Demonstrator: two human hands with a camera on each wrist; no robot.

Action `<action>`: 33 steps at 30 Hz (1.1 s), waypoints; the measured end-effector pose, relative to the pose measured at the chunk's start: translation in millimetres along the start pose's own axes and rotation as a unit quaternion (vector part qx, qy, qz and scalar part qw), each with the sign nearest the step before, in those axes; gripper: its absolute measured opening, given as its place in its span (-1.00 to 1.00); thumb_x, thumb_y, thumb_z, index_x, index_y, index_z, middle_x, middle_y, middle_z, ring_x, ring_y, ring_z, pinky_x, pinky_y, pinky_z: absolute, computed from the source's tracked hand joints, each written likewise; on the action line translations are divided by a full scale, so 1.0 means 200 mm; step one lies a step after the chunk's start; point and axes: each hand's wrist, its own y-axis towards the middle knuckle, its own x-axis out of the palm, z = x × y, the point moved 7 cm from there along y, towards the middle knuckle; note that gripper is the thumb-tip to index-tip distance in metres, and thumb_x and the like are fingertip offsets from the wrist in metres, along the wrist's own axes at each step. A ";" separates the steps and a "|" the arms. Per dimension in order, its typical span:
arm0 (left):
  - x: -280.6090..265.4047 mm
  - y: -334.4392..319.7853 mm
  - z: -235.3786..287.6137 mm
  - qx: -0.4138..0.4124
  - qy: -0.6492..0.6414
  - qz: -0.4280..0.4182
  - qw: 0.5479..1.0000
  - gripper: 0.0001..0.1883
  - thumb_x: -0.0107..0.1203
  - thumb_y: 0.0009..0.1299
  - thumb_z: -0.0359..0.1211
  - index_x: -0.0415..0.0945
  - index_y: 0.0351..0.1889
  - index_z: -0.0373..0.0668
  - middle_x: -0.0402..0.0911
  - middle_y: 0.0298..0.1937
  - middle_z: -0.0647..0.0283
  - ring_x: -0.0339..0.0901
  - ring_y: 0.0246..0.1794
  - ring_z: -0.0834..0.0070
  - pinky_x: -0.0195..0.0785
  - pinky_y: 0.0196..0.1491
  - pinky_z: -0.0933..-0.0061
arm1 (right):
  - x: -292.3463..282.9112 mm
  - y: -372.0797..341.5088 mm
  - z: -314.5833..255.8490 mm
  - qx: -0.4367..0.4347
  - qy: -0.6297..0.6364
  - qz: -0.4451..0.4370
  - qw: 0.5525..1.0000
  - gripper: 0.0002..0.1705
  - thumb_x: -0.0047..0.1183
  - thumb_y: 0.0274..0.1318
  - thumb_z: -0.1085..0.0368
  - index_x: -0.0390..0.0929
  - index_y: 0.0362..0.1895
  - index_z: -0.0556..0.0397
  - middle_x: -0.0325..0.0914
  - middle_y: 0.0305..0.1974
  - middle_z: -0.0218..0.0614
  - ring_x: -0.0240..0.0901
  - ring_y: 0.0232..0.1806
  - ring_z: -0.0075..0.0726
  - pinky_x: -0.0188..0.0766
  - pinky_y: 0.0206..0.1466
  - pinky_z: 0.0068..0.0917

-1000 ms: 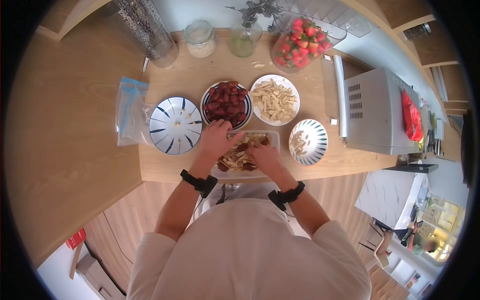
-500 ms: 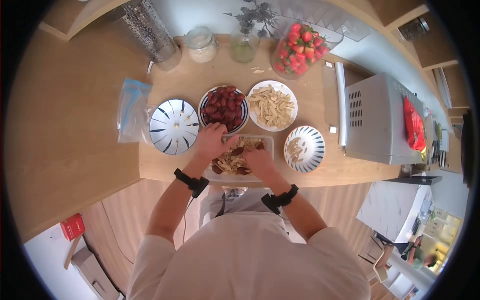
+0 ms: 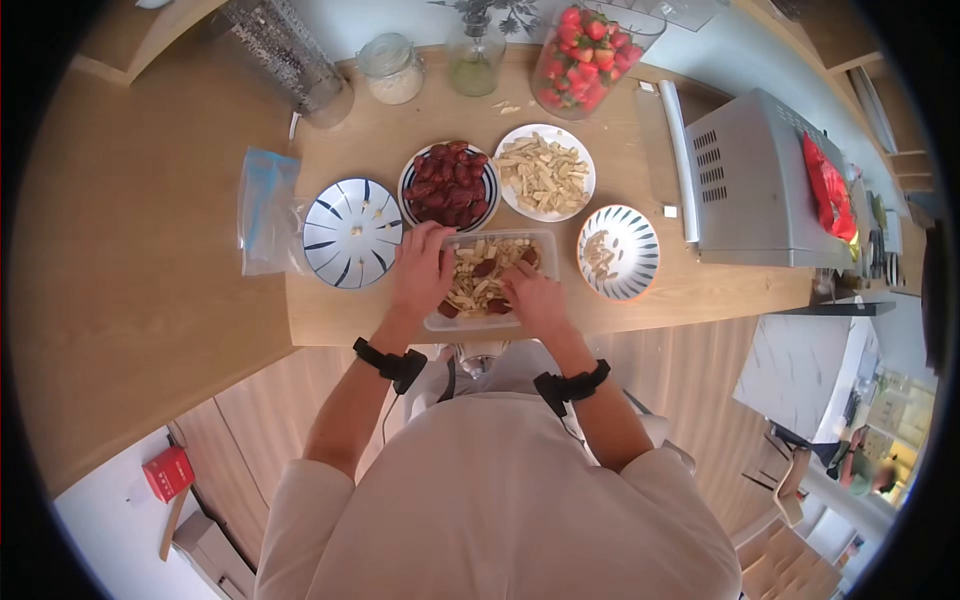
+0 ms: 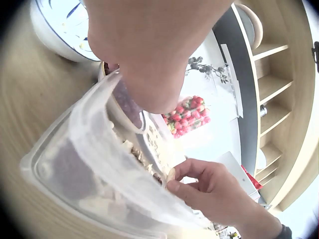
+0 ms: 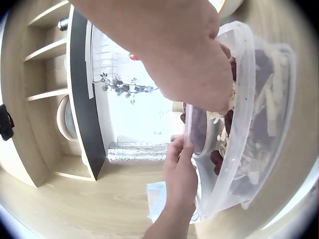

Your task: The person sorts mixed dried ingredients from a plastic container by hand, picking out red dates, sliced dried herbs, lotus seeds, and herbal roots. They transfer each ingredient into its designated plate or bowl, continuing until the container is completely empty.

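A clear plastic container [image 3: 545, 262] holds pale strips and several dark red dates at the table's front edge. My left hand [image 3: 420, 272] grips its left rim; in the right wrist view, thumb and fingers of that left hand [image 5: 180, 174] close on the rim. Over the container's right part is my right hand [image 3: 538, 300]. The left wrist view shows the right hand [image 4: 214, 189] pinching a small pale piece [image 4: 171, 175] between thumb and index finger. Behind the container stand a bowl of red dates [image 3: 448, 185] and a white plate of pale strips [image 3: 545, 172].
A blue-striped plate [image 3: 352, 235] and plastic bag [image 3: 265, 215] lie left, a patterned bowl [image 3: 635, 255] right. Farther back stand a lidded jar [image 3: 391, 70], a vase [image 3: 473, 68] and a container of strawberries [image 3: 588, 62]. A grey appliance [image 3: 755, 180] is far right.
The left thumb has drawn back leftward from over the container to its left rim. The right hand stays over the right part, its fingers slightly shifted. The head view has also shifted.
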 end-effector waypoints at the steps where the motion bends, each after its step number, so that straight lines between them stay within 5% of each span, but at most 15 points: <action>1: -0.01 -0.01 0.01 0.001 -0.006 0.028 1.000 -0.73 0.10 0.35 -0.44 0.51 0.02 -0.13 0.47 0.07 0.15 0.40 0.11 0.09 0.24 0.15 0.08 | -0.01 0.01 0.00 -0.001 0.008 0.005 1.000 -0.88 0.14 0.17 0.22 0.49 -0.24 -0.13 0.53 -0.23 -0.37 0.59 -0.31 -0.01 0.53 -0.32 -0.11; 11: 0.03 -0.01 -0.02 0.012 -0.023 0.012 1.000 -0.69 0.04 0.34 -0.50 0.49 0.04 -0.08 0.50 -0.03 0.16 0.43 -0.01 0.10 0.30 0.07 0.12 | -0.05 0.00 -0.04 -0.017 0.033 0.036 0.999 -0.90 0.14 0.18 0.24 0.48 -0.28 -0.10 0.52 -0.28 -0.37 0.59 -0.35 -0.01 0.54 -0.33 -0.13; 25: 0.04 -0.02 -0.03 0.016 -0.017 -0.008 1.000 -0.57 0.02 0.24 -0.57 0.46 0.09 -0.07 0.49 -0.04 0.15 0.41 0.01 0.07 0.29 0.07 0.09 | -0.03 -0.06 -0.06 0.007 0.074 -0.088 0.993 -0.81 0.04 0.30 0.16 0.51 -0.11 -0.06 0.59 -0.21 -0.24 0.61 -0.24 0.05 0.54 -0.22 -0.07; 33: 0.02 -0.01 -0.01 0.027 -0.019 -0.004 0.999 -0.58 0.01 0.24 -0.56 0.46 0.09 -0.08 0.49 -0.04 0.13 0.40 0.01 0.04 0.30 0.06 0.07 | -0.28 0.02 -0.03 -0.037 0.209 0.077 0.974 -0.87 0.21 0.16 0.37 0.55 -0.23 0.07 0.57 -0.39 -0.23 0.58 -0.41 -0.10 0.48 -0.36 -0.31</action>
